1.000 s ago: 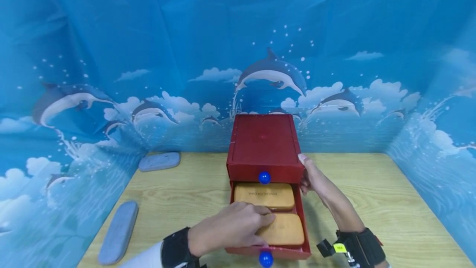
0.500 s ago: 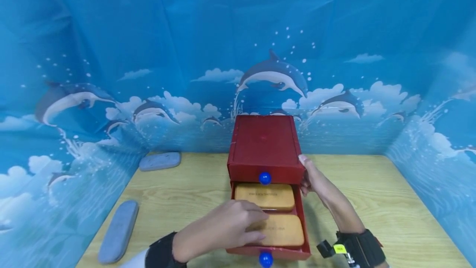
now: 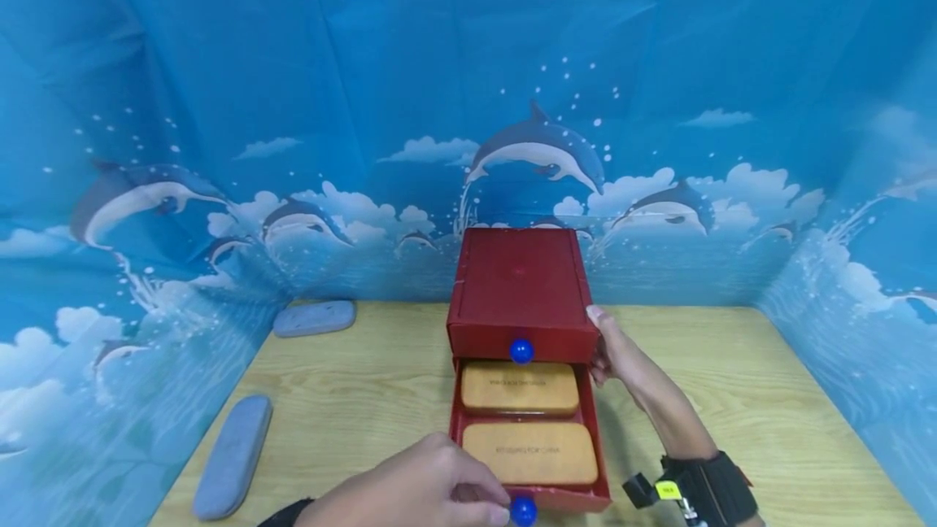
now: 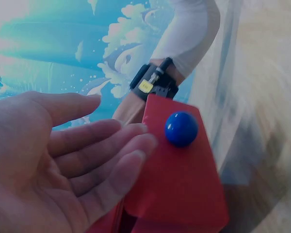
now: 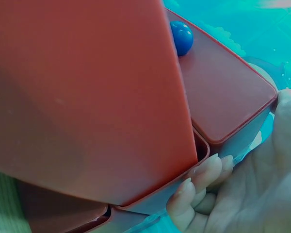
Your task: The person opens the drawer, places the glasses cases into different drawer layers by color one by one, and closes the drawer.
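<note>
A red two-drawer box (image 3: 520, 275) stands on the table, its lower drawer (image 3: 567, 498) pulled out. Inside lie two tan oblong cases with printed lettering, a rear case (image 3: 520, 389) and a front case (image 3: 533, 455). My left hand (image 3: 413, 482) is at the lower blue knob (image 3: 523, 511), fingertips just to its left. In the left wrist view its fingers are loosely bent, with nothing between them and the thumb. My right hand (image 3: 615, 348) grips the box's right side, thumb at the upper front corner. In the right wrist view its fingers (image 5: 184, 199) curl against the side wall.
Two grey-blue oblong cases lie on the left of the wooden table: a far case (image 3: 315, 318) by the backdrop and a near case (image 3: 233, 458). The upper drawer, with its blue knob (image 3: 521, 350), is closed. A dolphin-print backdrop (image 3: 388, 104) encloses the back and sides.
My left hand has let go of the front tan case and moved down and left to the lower knob, uncovering the case in the drawer. The right hand has kept its grip.
</note>
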Action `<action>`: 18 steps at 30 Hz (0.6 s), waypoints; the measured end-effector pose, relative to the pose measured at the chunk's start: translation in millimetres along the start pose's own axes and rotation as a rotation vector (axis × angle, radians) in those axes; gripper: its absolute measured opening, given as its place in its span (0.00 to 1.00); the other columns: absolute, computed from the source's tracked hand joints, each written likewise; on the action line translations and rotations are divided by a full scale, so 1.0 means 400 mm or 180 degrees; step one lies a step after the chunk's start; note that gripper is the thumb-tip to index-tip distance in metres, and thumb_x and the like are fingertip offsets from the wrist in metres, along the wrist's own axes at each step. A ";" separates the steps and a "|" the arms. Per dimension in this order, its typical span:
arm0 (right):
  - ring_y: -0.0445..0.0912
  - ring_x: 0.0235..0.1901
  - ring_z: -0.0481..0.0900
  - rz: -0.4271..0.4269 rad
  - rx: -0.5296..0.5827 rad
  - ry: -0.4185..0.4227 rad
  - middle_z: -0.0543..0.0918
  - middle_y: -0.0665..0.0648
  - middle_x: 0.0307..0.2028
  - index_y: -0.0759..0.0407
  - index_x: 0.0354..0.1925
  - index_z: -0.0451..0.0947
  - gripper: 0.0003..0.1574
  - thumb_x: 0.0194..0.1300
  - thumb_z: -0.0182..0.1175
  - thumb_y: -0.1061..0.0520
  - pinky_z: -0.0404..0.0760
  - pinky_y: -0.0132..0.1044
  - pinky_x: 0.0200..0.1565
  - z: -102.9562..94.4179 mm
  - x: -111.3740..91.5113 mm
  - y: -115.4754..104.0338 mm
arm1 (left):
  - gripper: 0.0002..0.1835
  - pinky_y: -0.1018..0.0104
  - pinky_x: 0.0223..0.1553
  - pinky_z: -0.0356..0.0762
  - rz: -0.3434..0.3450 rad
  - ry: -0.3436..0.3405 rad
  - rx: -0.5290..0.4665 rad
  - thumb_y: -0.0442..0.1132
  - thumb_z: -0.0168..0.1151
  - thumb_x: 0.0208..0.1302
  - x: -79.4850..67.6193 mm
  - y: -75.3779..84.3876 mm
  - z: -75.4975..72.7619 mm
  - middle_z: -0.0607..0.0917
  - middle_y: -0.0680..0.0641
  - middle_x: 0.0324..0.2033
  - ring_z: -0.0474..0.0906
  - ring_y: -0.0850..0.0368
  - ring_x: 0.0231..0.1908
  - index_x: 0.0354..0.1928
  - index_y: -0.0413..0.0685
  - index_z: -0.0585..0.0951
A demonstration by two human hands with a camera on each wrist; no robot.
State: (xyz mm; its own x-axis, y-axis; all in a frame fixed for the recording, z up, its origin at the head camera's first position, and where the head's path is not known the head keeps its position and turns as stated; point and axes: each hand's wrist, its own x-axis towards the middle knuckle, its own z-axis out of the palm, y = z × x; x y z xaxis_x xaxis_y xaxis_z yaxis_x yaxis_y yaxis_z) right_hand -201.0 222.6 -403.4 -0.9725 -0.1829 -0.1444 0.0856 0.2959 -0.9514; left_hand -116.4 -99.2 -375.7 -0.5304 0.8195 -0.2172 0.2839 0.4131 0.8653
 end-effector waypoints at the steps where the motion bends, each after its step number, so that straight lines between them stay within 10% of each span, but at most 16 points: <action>1: 0.45 0.18 0.65 0.0007 -0.0002 0.0003 0.65 0.53 0.18 0.58 0.45 0.61 0.37 0.81 0.23 0.29 0.72 0.37 0.24 0.001 0.001 0.000 | 0.12 0.77 0.42 0.83 -0.0106 -0.0097 -0.0160 0.49 0.63 0.74 -0.005 -0.004 0.003 0.91 0.65 0.39 0.85 0.75 0.38 0.50 0.57 0.90; 12: 0.44 0.17 0.65 0.0044 -0.0010 0.0013 0.64 0.53 0.17 0.57 0.41 0.62 0.38 0.80 0.23 0.28 0.72 0.37 0.24 0.003 0.002 -0.002 | 0.14 0.78 0.50 0.81 0.0050 -0.0635 -0.0538 0.49 0.55 0.79 0.008 -0.080 0.087 0.87 0.68 0.52 0.83 0.76 0.51 0.62 0.68 0.79; 18: 0.44 0.18 0.64 0.0032 0.0041 0.0028 0.63 0.53 0.17 0.57 0.40 0.61 0.37 0.81 0.24 0.29 0.72 0.36 0.24 0.006 0.001 -0.003 | 0.16 0.67 0.52 0.85 -0.0747 -0.0420 -0.2189 0.47 0.54 0.80 0.036 -0.121 0.131 0.89 0.51 0.51 0.87 0.59 0.51 0.61 0.48 0.78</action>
State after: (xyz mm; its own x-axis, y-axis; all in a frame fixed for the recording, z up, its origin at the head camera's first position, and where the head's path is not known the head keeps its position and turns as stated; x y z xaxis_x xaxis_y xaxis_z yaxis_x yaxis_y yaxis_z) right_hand -200.9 220.1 -403.0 -0.9734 -0.1718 -0.1518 0.0983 0.2856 -0.9533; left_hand -96.2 -86.5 -444.4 -0.4029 0.7990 -0.4464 -0.4131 0.2765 0.8677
